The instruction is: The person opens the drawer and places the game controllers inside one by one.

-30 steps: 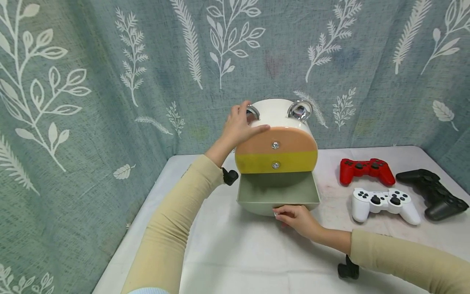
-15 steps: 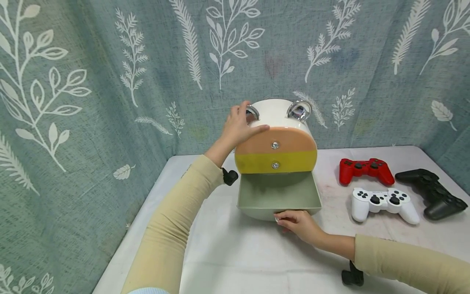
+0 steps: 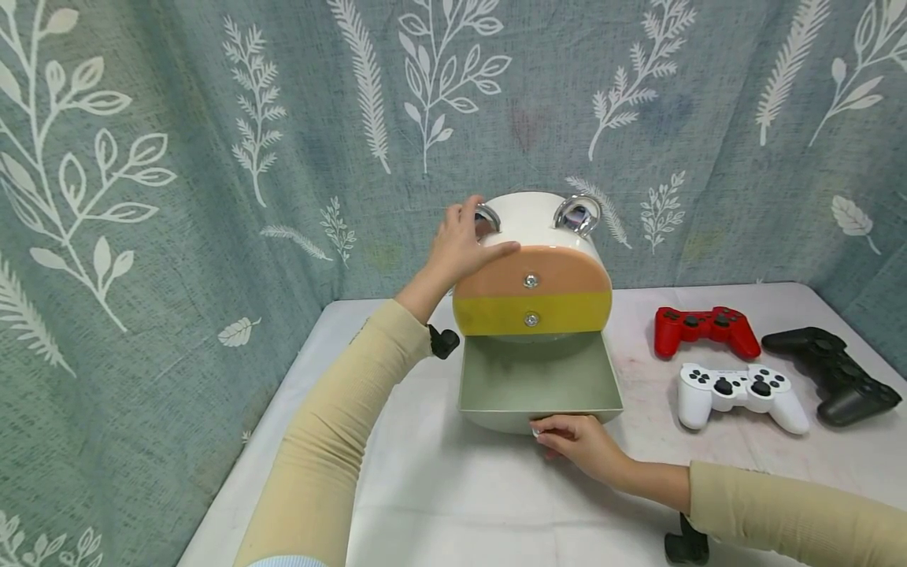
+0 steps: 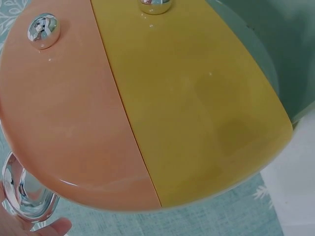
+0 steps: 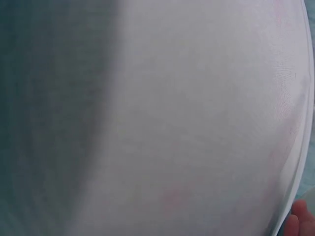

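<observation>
A small rounded drawer cabinet (image 3: 527, 216) with a white body and two chrome rings on top stands near the back of the table. Its orange drawer (image 3: 496, 272) and yellow drawer (image 3: 496, 313) are closed, each with a silver knob. The green bottom drawer (image 3: 542, 378) is pulled well out, and nothing lies inside it. My left hand (image 3: 462, 248) grips the cabinet's top left, fingers at the chrome ring (image 4: 29, 206) and thumb along the front edge. With my right hand (image 3: 584, 447) I pinch the green drawer's knob (image 3: 534, 431), mostly hidden by the fingers.
Right of the cabinet lie a red game controller (image 3: 705, 331), a white game controller (image 3: 740, 392) and a black game controller (image 3: 829, 374). A white cloth covers the table (image 3: 425, 472). Behind it hangs a green leaf-patterned curtain (image 3: 298, 142).
The green drawer has slid farther out toward me, my right hand moving with it on the knob. My left hand and the cabinet body stay in place.
</observation>
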Available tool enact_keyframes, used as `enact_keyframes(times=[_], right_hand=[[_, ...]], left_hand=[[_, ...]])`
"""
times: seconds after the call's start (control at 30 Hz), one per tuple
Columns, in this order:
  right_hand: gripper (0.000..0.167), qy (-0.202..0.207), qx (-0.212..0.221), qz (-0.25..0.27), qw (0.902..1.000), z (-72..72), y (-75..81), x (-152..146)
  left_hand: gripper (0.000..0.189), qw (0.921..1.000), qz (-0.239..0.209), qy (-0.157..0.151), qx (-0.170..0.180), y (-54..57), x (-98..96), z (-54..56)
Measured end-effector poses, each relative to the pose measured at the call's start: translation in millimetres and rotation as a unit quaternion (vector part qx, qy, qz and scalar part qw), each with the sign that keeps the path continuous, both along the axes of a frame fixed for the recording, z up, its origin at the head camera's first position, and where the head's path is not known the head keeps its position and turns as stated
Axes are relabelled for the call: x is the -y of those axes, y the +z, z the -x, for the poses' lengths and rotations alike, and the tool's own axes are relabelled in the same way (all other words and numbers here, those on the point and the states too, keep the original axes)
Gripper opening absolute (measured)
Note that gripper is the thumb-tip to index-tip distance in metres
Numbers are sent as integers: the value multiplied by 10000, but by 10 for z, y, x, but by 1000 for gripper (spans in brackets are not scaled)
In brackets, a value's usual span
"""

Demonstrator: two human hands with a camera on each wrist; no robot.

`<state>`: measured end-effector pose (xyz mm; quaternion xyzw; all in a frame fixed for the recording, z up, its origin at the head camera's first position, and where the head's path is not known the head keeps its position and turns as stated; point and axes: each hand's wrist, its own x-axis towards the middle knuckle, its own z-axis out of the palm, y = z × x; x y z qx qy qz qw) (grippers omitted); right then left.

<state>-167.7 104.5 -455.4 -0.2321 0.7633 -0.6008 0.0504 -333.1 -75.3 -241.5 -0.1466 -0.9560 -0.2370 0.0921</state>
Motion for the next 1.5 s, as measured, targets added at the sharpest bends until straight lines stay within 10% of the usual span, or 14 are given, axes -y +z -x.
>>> enact_keyframes(times=[0.43, 1.07, 1.5], right_hand=[[33, 288, 172, -153, 9993, -53, 292, -156], [30, 53, -1414, 251, 9896, 125, 958, -668], [46, -1276, -2955, -1026, 9412, 154, 1294, -1183]], left_hand=[[96, 9999, -64, -61, -108, -22, 4, 7], [95, 9999, -105, -48, -32, -20, -4, 15], [95, 9999, -80, -100, -64, -19, -10, 8]])
